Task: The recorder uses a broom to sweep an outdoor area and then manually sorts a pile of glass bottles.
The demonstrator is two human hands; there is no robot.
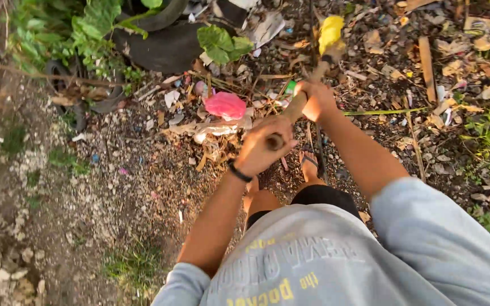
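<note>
A person's left hand (pixel 263 148) clenches the near end of a long brown wooden handle (pixel 296 106); the right hand (pixel 316 101) grips it further up, toward its yellow-wrapped far end (pixel 330 33). A firm two-handed hold suits short strokes. Open gravel lies left; a crumpled pink plastic bag (pixel 226 105), leaf litter and black rubber tyres (pixel 163 42) crowd ahead.

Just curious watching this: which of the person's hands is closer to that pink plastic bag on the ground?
Left. The left hand grips the near end of the wooden stick, just below and right of the pink bag. The right hand holds the stick higher up, farther right of the bag.
</note>
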